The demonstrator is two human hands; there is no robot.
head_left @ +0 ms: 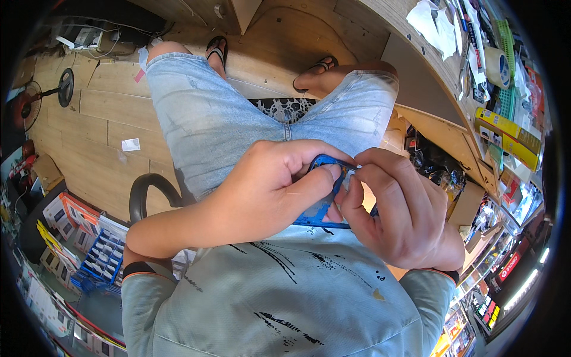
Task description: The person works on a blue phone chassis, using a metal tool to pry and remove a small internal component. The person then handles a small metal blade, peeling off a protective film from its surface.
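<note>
A blue phone frame (319, 213) with openings in it is held in front of my belly, above my lap. My left hand (270, 178) is closed around its left side, the thumb lying across the frame and fingers behind it. At the frame's upper right corner, my right hand (401, 205) is closed in a pinch, thumb and forefinger bent together. Whatever small piece sits between those fingertips is too hidden to make out. Parts of the frame are covered by both hands.
A cluttered wooden bench (410, 44) stands on the right, with a tape roll (497, 66) and a yellow box (508, 138). To the left are a chair armrest (151, 193), a blue divided tray (104, 259) and a fan (30, 106). A paper scrap (130, 144) lies on the floor.
</note>
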